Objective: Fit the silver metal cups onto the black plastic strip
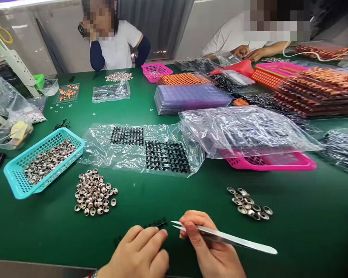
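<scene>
My right hand (208,247) grips a pair of silver tweezers (226,236), whose two slightly parted tips point left. Just beside those tips, my left hand (142,251) is curled over a small black toothed strip (159,222) on the table; the middle of the strip is hidden under the fingers. A pile of small silver ring-like caps (94,191) lies beyond my left hand. Off to the right, past the tweezers, sits a smaller group of silver caps (249,204).
A turquoise basket (16,185) holds more caps at left. Black lattice parts (166,156) lie on a clear plastic bag (113,156). Another bag (249,127) overhangs a pink basket (304,162). Stacked trays (191,98) stand farther back. Two people (118,46) sit across the green table (162,193).
</scene>
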`<state>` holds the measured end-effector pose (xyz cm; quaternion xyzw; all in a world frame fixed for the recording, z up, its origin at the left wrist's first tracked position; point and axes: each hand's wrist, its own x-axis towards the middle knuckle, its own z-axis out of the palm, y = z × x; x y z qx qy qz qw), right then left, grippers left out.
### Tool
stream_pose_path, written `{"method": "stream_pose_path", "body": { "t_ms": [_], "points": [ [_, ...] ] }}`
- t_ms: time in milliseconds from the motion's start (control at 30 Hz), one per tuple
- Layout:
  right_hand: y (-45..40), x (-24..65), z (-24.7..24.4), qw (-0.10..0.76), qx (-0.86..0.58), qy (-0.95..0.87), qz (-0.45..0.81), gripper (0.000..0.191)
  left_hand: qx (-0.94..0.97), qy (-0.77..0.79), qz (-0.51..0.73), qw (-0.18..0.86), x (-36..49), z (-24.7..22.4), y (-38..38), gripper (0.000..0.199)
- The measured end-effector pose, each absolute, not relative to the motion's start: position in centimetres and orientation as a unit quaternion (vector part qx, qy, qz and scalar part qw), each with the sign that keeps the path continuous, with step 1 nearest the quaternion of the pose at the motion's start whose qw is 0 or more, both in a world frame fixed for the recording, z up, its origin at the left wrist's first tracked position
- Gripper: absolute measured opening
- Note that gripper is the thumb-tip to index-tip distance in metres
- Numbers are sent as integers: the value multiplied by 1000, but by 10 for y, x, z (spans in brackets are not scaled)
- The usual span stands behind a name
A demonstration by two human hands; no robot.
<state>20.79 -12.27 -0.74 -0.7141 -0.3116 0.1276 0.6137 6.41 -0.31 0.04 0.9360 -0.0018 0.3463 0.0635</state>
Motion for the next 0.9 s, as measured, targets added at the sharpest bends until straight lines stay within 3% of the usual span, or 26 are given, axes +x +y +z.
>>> {"method": "stream_pose_path", "body": {
  "t_ms": [133,267,467,667,900],
  "points": [
    [-125,212,-18,658,-674,-268,202,10,924,26,378,55,71,-11,-10,35],
    [-129,215,-32,650,-667,-238,276,12,920,47,387,42,73,-20,-13,37],
    [-118,215,-19,637,-711,-257,150,16,928,41,368,28,72,-19,-13,42],
    [-115,217,-12,632,-694,-264,222,18,931,51,359,35,72,-17,-14,46],
    [-108,208,-13,579,-767,-264,86,34,945,47,323,27,70,-17,-15,45]
  ]
}}
